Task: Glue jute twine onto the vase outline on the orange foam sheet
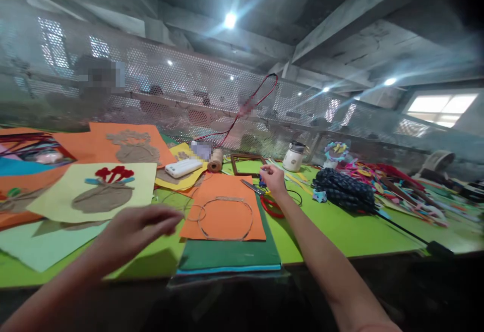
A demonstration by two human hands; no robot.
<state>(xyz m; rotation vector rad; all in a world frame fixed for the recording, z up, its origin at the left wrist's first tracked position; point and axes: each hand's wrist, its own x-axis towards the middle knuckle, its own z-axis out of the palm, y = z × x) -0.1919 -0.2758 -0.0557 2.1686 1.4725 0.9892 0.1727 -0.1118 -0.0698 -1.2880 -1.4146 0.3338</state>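
Observation:
On an orange sheet (221, 189) lies a large oval of twine (252, 216), with a thinner loose loop of twine (196, 206) over the sheet's left edge. My left hand (138, 228) hovers left of the sheet, slightly blurred, its fingers stretched out and the thumb apart, fingertips close to the loose loop. Beyond the sheet's far right corner, my right hand (275, 178) has its fingers curled together; whatever they pinch is too small to make out. Scissors (253, 186) with red handles lie by that hand, blades over the sheet's corner, partly hidden by the wrist.
Green boards (230, 255) lie under the sheet. At left are paper pictures, including a yellow card (141, 175) with a fabric vase. A white power bank (184, 168), twine spool (215, 160), white bottle (294, 156) and dark rope bundle (342, 190) stand farther back, before a perforated metal screen (170, 85).

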